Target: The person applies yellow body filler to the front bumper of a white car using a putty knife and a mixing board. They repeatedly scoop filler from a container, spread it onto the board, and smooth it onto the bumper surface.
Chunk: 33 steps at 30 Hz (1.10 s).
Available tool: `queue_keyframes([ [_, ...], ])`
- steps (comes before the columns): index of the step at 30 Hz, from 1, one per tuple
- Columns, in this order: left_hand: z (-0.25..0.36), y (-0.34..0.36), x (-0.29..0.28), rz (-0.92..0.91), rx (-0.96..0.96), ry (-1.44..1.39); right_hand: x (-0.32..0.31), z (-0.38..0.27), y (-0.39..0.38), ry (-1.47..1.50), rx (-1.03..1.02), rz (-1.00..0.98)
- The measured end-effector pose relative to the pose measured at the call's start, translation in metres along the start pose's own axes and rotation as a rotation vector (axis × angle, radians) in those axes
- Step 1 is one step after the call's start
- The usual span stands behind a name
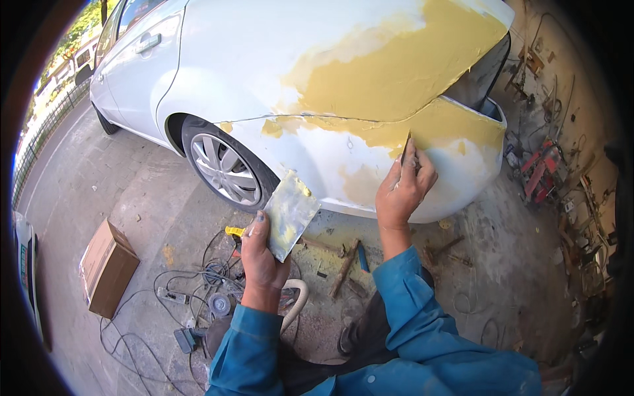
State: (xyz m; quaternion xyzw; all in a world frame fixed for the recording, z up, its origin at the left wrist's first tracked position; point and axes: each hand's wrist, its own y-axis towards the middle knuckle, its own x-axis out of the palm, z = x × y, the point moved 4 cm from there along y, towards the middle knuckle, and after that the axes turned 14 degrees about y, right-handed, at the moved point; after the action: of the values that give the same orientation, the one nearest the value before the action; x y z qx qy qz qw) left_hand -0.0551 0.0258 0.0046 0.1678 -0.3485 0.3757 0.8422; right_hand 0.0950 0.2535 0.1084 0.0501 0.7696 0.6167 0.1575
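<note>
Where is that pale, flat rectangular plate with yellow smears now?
In the head view, the plate is just left of centre, held in the person's bare left hand, below and right of the silver-spoked, black-tyred wheel.

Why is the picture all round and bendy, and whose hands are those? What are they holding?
There's no robot here! A person in blue sleeves wears two cameras side by side on their head. This picture comes from the left one, looking down. Its very wide lens makes straight edges bend.

Those are the person's own bare hands. The left hand holds a flat plate smeared with yellow. The right hand holds a thin dark tool up by a white car, which has big yellow patches on it.

On the floor are a cardboard box and tangled cables.
</note>
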Motion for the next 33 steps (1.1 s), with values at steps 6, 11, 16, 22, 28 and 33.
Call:
queue_keyframes([
  [6, -0.001, 0.001, 0.002, 0.017, -0.006, -0.013, 0.038, -0.002, -0.005, 0.03, 0.043, 0.05],
  [11, 0.005, -0.002, 0.0, 0.013, 0.001, -0.015, 0.059, -0.012, -0.013, 0.031, 0.031, 0.016],
  [16, 0.002, -0.002, 0.001, 0.018, 0.005, -0.048, 0.073, -0.022, -0.018, 0.016, 0.026, -0.033],
  [22, 0.008, -0.005, 0.001, -0.015, 0.004, -0.052, 0.09, -0.031, -0.025, 0.057, 0.048, -0.065],
  [28, 0.011, -0.006, -0.002, -0.005, 0.008, -0.036, 0.106, -0.039, -0.033, 0.097, 0.032, -0.09],
  [33, 0.015, -0.008, -0.004, 0.004, 0.008, -0.04, 0.123, -0.045, -0.042, 0.117, 0.044, -0.144],
])
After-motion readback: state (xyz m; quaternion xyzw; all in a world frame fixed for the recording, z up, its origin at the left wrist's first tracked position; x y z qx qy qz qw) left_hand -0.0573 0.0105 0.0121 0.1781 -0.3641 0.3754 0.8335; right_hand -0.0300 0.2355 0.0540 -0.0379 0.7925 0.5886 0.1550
